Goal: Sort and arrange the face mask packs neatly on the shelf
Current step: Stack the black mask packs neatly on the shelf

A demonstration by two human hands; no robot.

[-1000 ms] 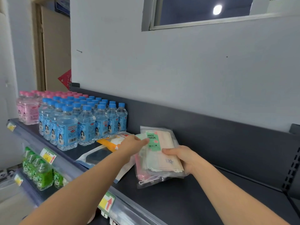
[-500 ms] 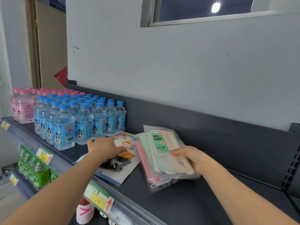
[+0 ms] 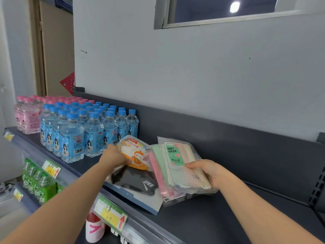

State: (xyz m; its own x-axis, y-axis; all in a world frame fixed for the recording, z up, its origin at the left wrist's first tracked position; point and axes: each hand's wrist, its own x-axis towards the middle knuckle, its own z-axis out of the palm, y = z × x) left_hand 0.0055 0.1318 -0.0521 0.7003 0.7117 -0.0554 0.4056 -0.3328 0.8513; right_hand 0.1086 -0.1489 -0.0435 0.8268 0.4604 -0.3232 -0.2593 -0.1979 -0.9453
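My right hand point(image 3: 208, 171) grips a clear pack of pastel face masks point(image 3: 177, 166) with a green "FACE MASK" label, tilted up off the dark shelf point(image 3: 202, 221). My left hand point(image 3: 114, 157) holds the edge of an orange and white mask pack point(image 3: 135, 152), lifted just left of the pastel pack. Under both lies a flat pack with a black mask point(image 3: 135, 182) on a white and blue card, at the shelf's front.
Blue-capped water bottles point(image 3: 84, 131) stand in rows left of the packs, pink-capped bottles point(image 3: 28, 117) beyond them. Price tags point(image 3: 110, 213) line the shelf's front rail. Green bottles point(image 3: 38, 184) fill the shelf below. The shelf's dark back panel point(image 3: 228, 138) rises behind.
My left hand has lifted the orange pack off the black mask pack and raised it beside the pastel pack. My right hand keeps its hold.
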